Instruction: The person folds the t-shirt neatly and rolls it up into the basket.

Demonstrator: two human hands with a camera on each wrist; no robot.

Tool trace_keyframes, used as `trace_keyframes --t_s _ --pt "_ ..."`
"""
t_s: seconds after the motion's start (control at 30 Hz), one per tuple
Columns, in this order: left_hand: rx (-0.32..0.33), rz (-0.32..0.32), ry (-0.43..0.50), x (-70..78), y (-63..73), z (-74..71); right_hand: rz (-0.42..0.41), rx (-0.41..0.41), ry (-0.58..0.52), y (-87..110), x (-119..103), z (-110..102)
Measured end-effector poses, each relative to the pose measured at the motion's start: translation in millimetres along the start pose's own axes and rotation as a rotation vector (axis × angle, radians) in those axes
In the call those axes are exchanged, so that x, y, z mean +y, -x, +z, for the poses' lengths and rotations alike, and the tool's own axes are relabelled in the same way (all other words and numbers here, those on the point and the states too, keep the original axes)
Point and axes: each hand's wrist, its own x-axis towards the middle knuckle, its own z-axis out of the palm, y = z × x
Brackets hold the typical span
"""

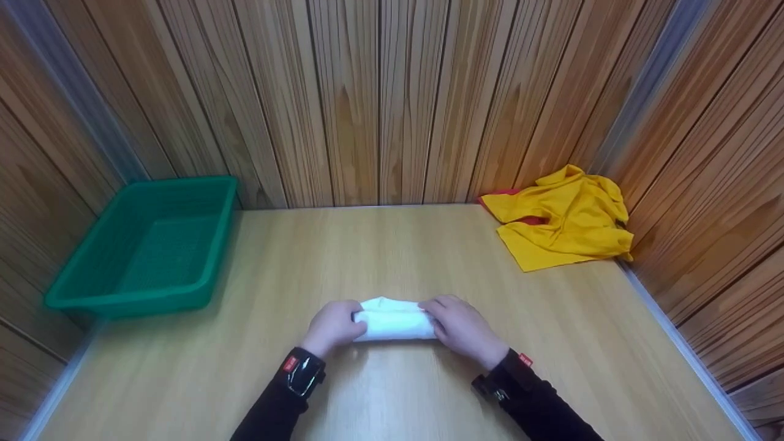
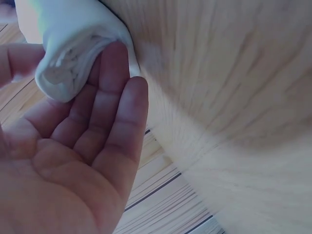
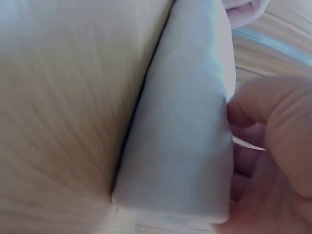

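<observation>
A white cloth, rolled into a short thick bundle, lies crosswise on the wooden table in front of the person. At its left end the left hand grips it, thumb on the near side. In the left wrist view, the layered end of the roll shows between the thumb and the curved fingers. The right hand holds the other end, with fingers over the top and far side. From the right wrist, the smooth side of the roll faces the camera, and the thumb presses against its upper edge.
A green plastic basket stands at the back left by the wall. Crumpled yellow cloth is heaped in the back right corner, with a bit of red cloth showing beneath. Wood-panelled walls enclose the table's back and sides.
</observation>
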Motion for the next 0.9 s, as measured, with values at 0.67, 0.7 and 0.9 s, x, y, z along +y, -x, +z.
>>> trace_keyframes --t_s 0.67,0.7,0.9 --pt "-0.036 -0.11 0.064 4.9 -2.0 -1.0 -0.088 0.011 0.093 5.0 -10.2 1.3" --pt "-0.011 -0.078 0.015 5.9 -0.3 0.9 -0.082 0.005 0.085 4.8 -9.8 1.6" --pt "0.313 0.304 -0.362 8.9 14.9 17.7 -0.086 0.013 0.064 4.1 -6.3 4.3"
